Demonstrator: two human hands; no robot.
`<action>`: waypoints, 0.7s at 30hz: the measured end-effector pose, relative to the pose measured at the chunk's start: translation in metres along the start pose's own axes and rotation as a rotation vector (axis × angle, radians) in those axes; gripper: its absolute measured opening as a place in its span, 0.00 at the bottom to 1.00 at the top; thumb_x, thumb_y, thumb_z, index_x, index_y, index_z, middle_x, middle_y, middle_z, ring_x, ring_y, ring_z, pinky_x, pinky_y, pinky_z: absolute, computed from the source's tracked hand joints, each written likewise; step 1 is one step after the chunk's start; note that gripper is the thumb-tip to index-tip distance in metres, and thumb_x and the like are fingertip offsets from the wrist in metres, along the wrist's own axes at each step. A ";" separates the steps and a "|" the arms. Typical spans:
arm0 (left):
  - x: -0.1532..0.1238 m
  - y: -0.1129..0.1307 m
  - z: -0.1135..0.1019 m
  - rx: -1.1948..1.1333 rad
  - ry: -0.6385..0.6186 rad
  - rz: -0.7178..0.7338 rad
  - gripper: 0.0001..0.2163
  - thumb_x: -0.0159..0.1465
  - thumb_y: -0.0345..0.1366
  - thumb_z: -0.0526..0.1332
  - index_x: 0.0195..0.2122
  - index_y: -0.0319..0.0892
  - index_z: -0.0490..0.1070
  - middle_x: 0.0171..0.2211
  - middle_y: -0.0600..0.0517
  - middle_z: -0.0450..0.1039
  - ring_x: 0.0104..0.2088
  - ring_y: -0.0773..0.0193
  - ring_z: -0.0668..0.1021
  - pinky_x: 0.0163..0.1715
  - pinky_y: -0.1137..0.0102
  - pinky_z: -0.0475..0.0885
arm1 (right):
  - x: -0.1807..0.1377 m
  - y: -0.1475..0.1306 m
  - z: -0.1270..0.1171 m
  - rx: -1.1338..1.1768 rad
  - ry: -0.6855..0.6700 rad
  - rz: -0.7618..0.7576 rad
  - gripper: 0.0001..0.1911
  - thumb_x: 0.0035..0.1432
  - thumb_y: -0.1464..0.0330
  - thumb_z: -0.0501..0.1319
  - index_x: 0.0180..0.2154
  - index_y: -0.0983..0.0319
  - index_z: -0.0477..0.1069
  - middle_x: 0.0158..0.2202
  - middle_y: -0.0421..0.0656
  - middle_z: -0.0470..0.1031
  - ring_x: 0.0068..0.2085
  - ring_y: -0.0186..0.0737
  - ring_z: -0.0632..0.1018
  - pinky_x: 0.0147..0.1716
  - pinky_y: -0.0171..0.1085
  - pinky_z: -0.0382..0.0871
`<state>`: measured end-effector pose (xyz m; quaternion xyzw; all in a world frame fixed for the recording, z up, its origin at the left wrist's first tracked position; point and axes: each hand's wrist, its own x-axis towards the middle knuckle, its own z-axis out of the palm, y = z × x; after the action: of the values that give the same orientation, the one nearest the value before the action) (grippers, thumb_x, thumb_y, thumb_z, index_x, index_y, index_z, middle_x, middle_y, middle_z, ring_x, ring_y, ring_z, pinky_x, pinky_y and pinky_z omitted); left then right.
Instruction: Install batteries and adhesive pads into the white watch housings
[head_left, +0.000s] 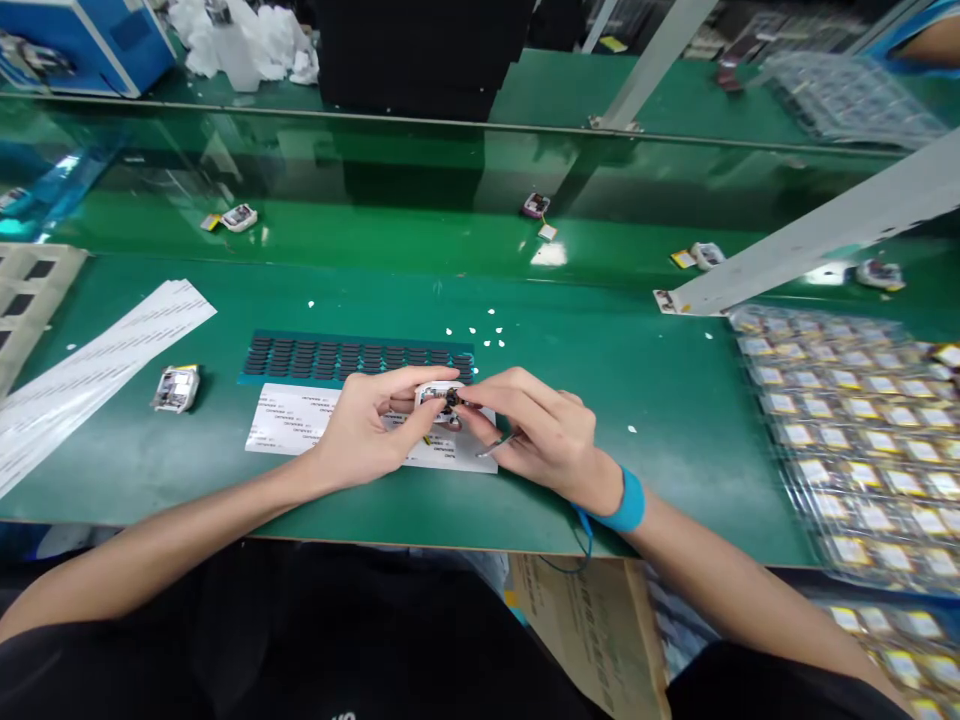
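My left hand grips a small white electronic module between thumb and fingers, just above a white label sheet. My right hand pinches a small dark piece against the module's top and also holds thin metal tweezers under the palm. A blue wrist strap circles my right wrist. Behind the hands lies a blue sheet of dark foam pads.
Another module lies at the left, beside white paper strips. Clear trays of several yellow-tagged parts fill the right. More modules sit on the shiny green belt behind. A slanted grey bar crosses at right.
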<state>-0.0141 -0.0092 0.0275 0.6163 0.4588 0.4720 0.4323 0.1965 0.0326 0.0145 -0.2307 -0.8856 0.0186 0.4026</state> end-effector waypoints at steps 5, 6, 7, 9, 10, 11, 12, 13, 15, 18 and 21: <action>-0.001 -0.004 0.002 0.141 0.056 0.133 0.12 0.65 0.28 0.64 0.48 0.36 0.83 0.31 0.52 0.86 0.25 0.69 0.84 0.30 0.80 0.80 | -0.001 0.001 0.002 0.069 -0.049 0.016 0.04 0.74 0.72 0.62 0.48 0.62 0.72 0.40 0.42 0.80 0.35 0.32 0.81 0.23 0.30 0.68; -0.001 -0.005 0.003 0.125 0.056 0.119 0.12 0.65 0.28 0.64 0.47 0.36 0.83 0.30 0.52 0.86 0.25 0.69 0.84 0.29 0.80 0.80 | -0.001 0.002 0.002 0.080 -0.067 0.025 0.04 0.74 0.72 0.63 0.48 0.62 0.72 0.40 0.42 0.80 0.35 0.32 0.81 0.24 0.30 0.68; -0.001 -0.006 0.003 0.095 0.058 0.094 0.11 0.66 0.29 0.64 0.46 0.36 0.83 0.29 0.52 0.85 0.25 0.68 0.84 0.28 0.79 0.80 | -0.001 0.002 0.002 0.095 -0.081 0.037 0.04 0.74 0.71 0.63 0.49 0.62 0.72 0.40 0.43 0.80 0.36 0.33 0.81 0.25 0.30 0.70; 0.000 -0.007 0.004 0.003 0.077 0.029 0.08 0.66 0.30 0.65 0.44 0.36 0.83 0.28 0.51 0.85 0.24 0.67 0.84 0.27 0.78 0.80 | -0.001 0.004 0.002 0.139 -0.089 0.051 0.06 0.74 0.70 0.63 0.51 0.62 0.72 0.42 0.44 0.80 0.39 0.35 0.82 0.28 0.31 0.73; 0.001 -0.007 0.004 -0.046 0.090 -0.001 0.06 0.66 0.31 0.66 0.42 0.37 0.82 0.28 0.51 0.85 0.24 0.67 0.84 0.25 0.78 0.80 | -0.001 0.005 0.001 0.161 -0.091 0.054 0.07 0.74 0.70 0.63 0.52 0.62 0.72 0.43 0.44 0.80 0.40 0.36 0.82 0.29 0.32 0.74; 0.002 -0.008 0.004 -0.092 0.100 -0.029 0.05 0.66 0.32 0.67 0.40 0.37 0.82 0.28 0.51 0.85 0.23 0.66 0.84 0.24 0.77 0.80 | -0.002 0.006 0.001 0.174 -0.097 0.050 0.08 0.74 0.70 0.63 0.53 0.62 0.72 0.43 0.44 0.80 0.41 0.36 0.82 0.29 0.31 0.74; 0.002 -0.008 0.004 -0.136 0.103 -0.056 0.04 0.65 0.33 0.68 0.38 0.38 0.81 0.29 0.51 0.85 0.23 0.65 0.84 0.23 0.77 0.80 | -0.002 0.007 0.001 0.175 -0.109 0.039 0.08 0.74 0.71 0.61 0.53 0.61 0.72 0.44 0.44 0.80 0.41 0.35 0.82 0.28 0.31 0.73; 0.003 -0.009 0.004 -0.174 0.098 -0.079 0.04 0.65 0.34 0.69 0.38 0.38 0.80 0.29 0.50 0.85 0.23 0.64 0.85 0.22 0.76 0.81 | -0.002 0.007 0.000 0.167 -0.125 0.022 0.08 0.75 0.72 0.60 0.53 0.61 0.73 0.44 0.44 0.80 0.41 0.35 0.82 0.26 0.30 0.72; 0.003 -0.009 0.004 -0.222 0.075 -0.107 0.05 0.65 0.35 0.69 0.38 0.38 0.79 0.29 0.50 0.84 0.23 0.62 0.86 0.23 0.75 0.81 | -0.003 0.008 -0.001 0.136 -0.142 -0.008 0.09 0.75 0.75 0.58 0.52 0.61 0.73 0.45 0.43 0.81 0.41 0.33 0.83 0.23 0.29 0.68; 0.002 -0.010 0.003 -0.199 0.049 -0.110 0.06 0.66 0.35 0.68 0.39 0.38 0.80 0.31 0.50 0.84 0.23 0.63 0.86 0.22 0.77 0.80 | -0.003 0.008 -0.001 0.119 -0.111 -0.009 0.07 0.75 0.74 0.59 0.51 0.62 0.73 0.44 0.43 0.82 0.40 0.33 0.84 0.24 0.29 0.69; 0.001 -0.010 0.002 -0.154 -0.009 -0.115 0.05 0.67 0.35 0.67 0.39 0.38 0.80 0.32 0.50 0.85 0.26 0.64 0.86 0.25 0.77 0.81 | -0.002 0.006 0.000 0.117 -0.086 0.017 0.02 0.75 0.72 0.62 0.48 0.62 0.73 0.39 0.41 0.83 0.36 0.32 0.83 0.24 0.30 0.68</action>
<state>-0.0130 -0.0061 0.0180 0.5560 0.4539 0.4775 0.5068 0.2002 0.0375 0.0122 -0.2131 -0.8976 0.0834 0.3767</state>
